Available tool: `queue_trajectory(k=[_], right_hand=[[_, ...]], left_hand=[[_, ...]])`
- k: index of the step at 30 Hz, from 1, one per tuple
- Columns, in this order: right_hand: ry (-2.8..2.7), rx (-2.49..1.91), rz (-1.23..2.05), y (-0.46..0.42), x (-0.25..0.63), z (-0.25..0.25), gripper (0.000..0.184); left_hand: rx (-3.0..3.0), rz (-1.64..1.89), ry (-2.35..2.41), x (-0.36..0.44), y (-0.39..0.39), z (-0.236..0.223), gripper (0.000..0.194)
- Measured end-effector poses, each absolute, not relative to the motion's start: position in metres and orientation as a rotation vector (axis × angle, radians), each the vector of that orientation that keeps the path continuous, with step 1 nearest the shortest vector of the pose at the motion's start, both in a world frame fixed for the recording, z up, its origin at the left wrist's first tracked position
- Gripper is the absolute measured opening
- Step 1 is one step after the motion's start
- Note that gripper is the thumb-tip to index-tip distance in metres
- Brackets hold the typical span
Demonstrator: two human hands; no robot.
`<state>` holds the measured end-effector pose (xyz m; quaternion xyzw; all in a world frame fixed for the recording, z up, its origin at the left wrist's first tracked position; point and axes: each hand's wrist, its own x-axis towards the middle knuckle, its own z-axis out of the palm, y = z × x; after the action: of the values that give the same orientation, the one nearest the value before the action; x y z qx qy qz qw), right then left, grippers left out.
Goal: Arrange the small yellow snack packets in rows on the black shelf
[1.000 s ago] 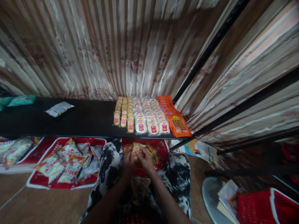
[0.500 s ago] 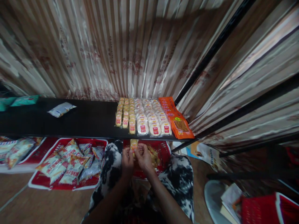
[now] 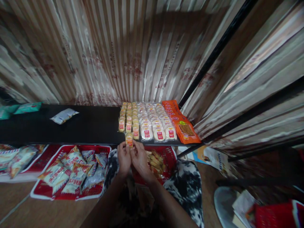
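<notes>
Between the fingertips of my left hand (image 3: 124,158) and my right hand (image 3: 139,157) is a small yellow wrapped biscuit packet (image 3: 129,139) with a red and orange label. Both hands are closed on it at the front edge of the black shelf (image 3: 99,129). Just behind it, several rows of like yellow packets (image 3: 128,117) lie overlapped on the shelf. To their right are rows of round white wrapped crackers (image 3: 158,133). Under my right forearm a red basket (image 3: 171,152) holds more yellow packets (image 3: 156,163).
An orange snack bag (image 3: 181,122) lies at the shelf's right end. A white packet (image 3: 64,116) and green packets (image 3: 28,108) lie on its left part. Another red basket (image 3: 41,193) holds snack bags. Black metal bars (image 3: 218,50) slant at right, and a striped curtain (image 3: 133,53) hangs behind.
Both hands have moved up and slightly left with the biscuit packet, from below the shelf's edge to its front edge. The view has shifted slightly.
</notes>
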<state>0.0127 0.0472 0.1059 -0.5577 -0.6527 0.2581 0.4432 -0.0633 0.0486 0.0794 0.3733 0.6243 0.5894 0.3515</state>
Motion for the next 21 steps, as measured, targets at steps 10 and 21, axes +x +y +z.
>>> queue_trajectory(k=[10, 21], right_hand=[[-1.609, -1.371, 0.652, 0.065, 0.001, 0.097, 0.041], [-1.606, -1.374, 0.612, 0.080, -0.013, 0.085, 0.043]], left_hand=[[1.178, 1.443, 1.879, -0.079, 0.070, 0.080, 0.030], [1.183, 1.378, 1.947, -0.088, 0.084, 0.085, 0.036]])
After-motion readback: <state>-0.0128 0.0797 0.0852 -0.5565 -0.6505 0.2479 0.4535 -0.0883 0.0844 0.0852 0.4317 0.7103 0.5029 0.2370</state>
